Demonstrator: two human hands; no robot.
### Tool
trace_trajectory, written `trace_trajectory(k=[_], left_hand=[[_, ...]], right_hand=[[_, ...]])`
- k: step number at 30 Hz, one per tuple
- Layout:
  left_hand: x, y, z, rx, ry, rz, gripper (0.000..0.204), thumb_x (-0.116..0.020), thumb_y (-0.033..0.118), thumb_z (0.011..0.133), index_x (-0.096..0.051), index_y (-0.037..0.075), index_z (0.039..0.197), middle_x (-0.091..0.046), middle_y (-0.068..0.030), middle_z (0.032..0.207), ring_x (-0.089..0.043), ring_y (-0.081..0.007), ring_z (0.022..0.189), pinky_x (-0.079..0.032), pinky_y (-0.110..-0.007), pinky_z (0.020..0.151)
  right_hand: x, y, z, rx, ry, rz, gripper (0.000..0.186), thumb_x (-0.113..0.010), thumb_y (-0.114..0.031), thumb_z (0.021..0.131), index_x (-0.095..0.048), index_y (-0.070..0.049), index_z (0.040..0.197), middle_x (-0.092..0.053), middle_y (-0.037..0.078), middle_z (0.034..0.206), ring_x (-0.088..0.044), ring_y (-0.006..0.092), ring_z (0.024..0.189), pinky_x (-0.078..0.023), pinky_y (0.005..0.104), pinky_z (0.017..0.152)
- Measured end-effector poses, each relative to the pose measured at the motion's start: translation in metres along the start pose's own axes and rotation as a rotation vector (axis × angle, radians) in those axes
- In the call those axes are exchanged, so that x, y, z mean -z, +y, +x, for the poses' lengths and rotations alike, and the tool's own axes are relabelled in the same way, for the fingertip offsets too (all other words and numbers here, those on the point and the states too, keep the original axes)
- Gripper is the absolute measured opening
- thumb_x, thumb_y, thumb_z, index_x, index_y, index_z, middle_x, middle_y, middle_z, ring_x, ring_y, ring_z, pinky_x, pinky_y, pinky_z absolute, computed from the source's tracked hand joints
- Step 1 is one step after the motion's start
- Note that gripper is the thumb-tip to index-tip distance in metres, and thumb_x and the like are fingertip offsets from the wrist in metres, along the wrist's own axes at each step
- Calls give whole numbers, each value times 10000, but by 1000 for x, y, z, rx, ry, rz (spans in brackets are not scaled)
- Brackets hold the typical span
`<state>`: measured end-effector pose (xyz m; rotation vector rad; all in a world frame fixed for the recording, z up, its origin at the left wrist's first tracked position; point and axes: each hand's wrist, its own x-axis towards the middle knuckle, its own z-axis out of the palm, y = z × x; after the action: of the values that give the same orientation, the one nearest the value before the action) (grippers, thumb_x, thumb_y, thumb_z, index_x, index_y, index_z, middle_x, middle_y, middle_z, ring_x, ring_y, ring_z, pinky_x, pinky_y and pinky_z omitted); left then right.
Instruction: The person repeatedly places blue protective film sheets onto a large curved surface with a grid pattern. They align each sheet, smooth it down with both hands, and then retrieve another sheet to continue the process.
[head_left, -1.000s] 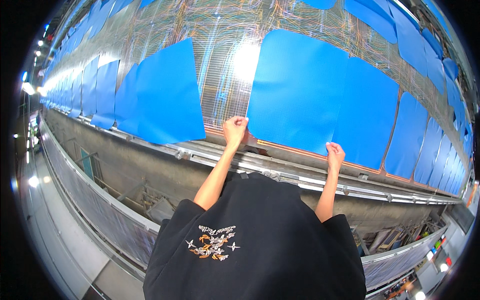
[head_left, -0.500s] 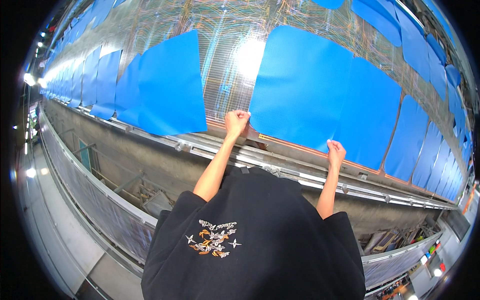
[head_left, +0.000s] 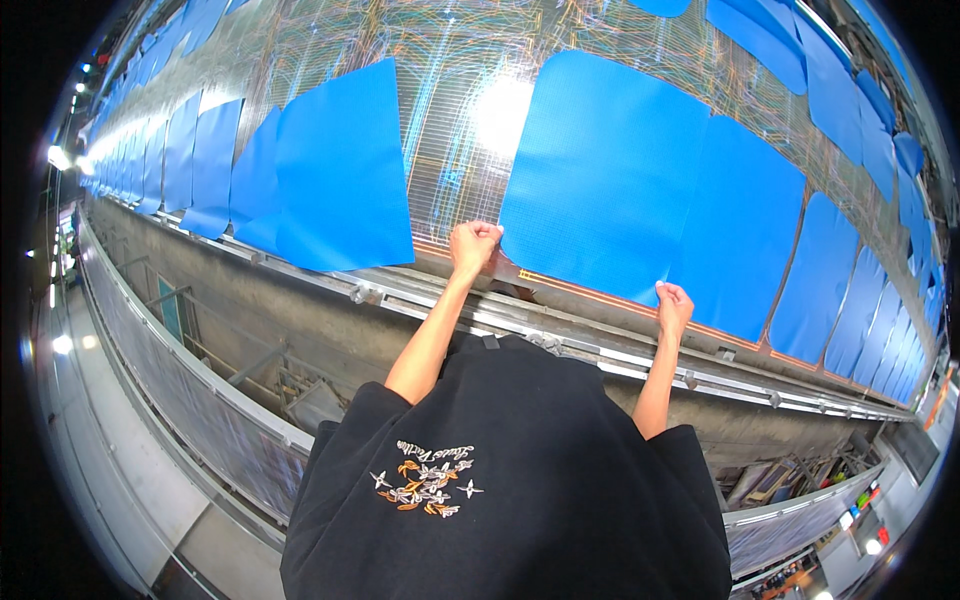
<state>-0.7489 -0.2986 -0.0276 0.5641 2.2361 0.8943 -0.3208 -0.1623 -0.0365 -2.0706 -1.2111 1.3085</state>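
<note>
A blue fabric panel (head_left: pixel 605 165) with rounded far corners lies on a long shiny table (head_left: pixel 455 130) marked with fine coloured lines. At its near left corner, my left hand (head_left: pixel 474 247) pinches the edge between thumb and fingers. My right hand (head_left: pixel 675 306) pinches the near edge farther right, raising a small crease there. Just right of that panel, a second blue panel (head_left: pixel 745 225) lies partly against or under it; which, I cannot tell. On the left is another blue panel (head_left: pixel 345 170), with a bare strip of table between it and my left hand.
Rows of similar blue panels (head_left: pixel 210 165) run along both sides of the table. A metal rail (head_left: pixel 600 352) with knobs borders the near edge. Below it is a grey trough-like frame (head_left: pixel 240 330). Strong light glares off the surface (head_left: pixel 500 115).
Almost nothing differs. Both hands keep their pinch on the blue panel, and the view has shifted very slightly.
</note>
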Motion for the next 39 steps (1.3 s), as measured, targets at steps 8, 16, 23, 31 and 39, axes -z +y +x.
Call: trace_trajectory(k=[8, 16, 23, 31, 39], left_hand=[[6, 0, -1, 82, -73, -106, 268, -834, 298, 852, -815, 32, 868, -768, -83, 726, -708, -158, 638, -536, -328, 624], [27, 12, 12, 55, -349, -119, 300, -800, 283, 957, -768, -16, 962, -712, -11, 721, -595, -49, 610, -460, -239, 538], [19, 81, 81, 31, -470, -195, 287, -807, 272, 951, -783, -11, 989, -562, 88, 672, -439, -17, 609, -347, -216, 546], [-35, 176, 201, -218, -71, 64, 327, -806, 322, 915, -791, -4, 895, -475, 51, 569, -413, -53, 556, -313, -295, 503], [-50, 180, 242, -294, -24, 132, 252, -827, 275, 887, -781, 33, 836, -492, 40, 553, -440, -65, 535, -351, -304, 515]], right_hand=[[2, -24, 2, 70, -22, -204, 298, -829, -236, 886, -752, 11, 1034, -733, 49, 830, -620, 98, 712, -482, 257, 640], [-32, -110, 112, 335, 20, -54, 474, -863, -292, 870, -722, 34, 1184, -772, 123, 1002, -715, 153, 888, -574, 307, 817], [-76, -221, 214, 367, 172, -80, 482, -871, -338, 836, -751, 19, 1137, -781, 123, 971, -733, 178, 863, -584, 325, 794], [-86, -241, 245, 389, 286, -124, 357, -867, -320, 842, -786, -7, 993, -759, 74, 832, -678, 139, 702, -547, 312, 660], [-90, -238, 251, 391, 293, -73, 285, -861, -275, 850, -787, -9, 918, -750, 56, 784, -645, 112, 638, -508, 300, 606]])
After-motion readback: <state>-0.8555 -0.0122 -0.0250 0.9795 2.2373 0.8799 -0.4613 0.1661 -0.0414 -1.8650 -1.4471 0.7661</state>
